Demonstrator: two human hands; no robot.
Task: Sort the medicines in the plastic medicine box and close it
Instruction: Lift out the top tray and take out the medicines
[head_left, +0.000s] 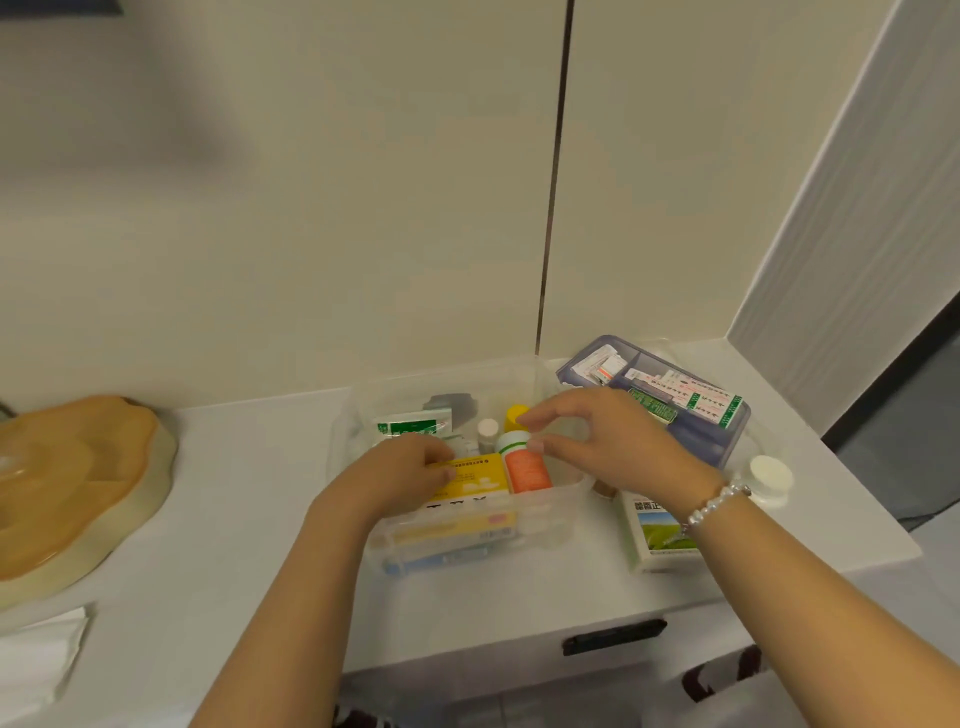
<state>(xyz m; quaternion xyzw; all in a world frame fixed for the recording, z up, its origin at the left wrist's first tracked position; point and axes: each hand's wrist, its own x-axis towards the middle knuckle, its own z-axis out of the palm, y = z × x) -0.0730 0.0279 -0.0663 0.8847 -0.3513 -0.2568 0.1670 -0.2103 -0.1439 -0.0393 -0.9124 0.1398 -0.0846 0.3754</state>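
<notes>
The clear plastic medicine box (563, 493) stands open on the white table (249, 499), toward its back edge and right of centre. The left hand (400, 475) reaches into the box, fingers curled onto the top of a yellow carton (480, 478) lying inside. The right hand (608, 441) is over the box interior; thumb and forefinger pinch the white cap of an orange-labelled bottle (527, 467) standing tilted just beside the yellow carton. Behind it stand a yellow-capped bottle (515, 415) and a small white-capped vial (487, 431); a green-and-white sachet (413, 426) lies at the back left. The blue tray (727, 441) (filled with flat packets) sits at the back right corner, touching the box. A green-and-white carton (657, 535) lies near the table's right edge, partly under the right wrist, with a white-capped bottle (771, 478) just behind.
</notes>
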